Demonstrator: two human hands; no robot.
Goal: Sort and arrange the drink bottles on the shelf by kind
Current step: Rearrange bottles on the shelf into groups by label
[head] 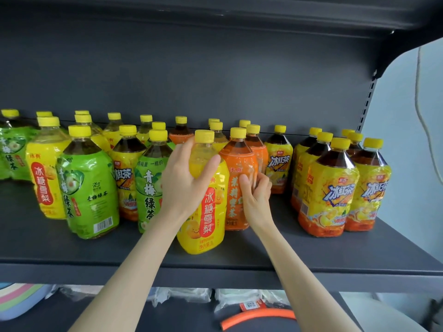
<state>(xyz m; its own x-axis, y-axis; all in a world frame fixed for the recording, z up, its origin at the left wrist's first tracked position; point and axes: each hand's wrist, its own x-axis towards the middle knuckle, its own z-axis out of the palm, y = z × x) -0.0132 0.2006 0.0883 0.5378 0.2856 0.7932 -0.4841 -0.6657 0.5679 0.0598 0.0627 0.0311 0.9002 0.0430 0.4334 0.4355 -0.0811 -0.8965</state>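
Leftmost green tea bottle (10,149) is chopped by the frame edge. Back-row bottles (244,123) only show caps. Left hand (184,178) hides the shoulder of the pear drink bottle (206,226), and right hand (257,195) covers some label on the orange bottle (233,159). Lower-shelf packets (184,294) are blurry, maybe wipes.

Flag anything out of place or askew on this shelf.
An iced-tea bottle stands between two green-tea bottles, away from its group at right. The pear-drink bottle in the left hand sits ahead of the others.
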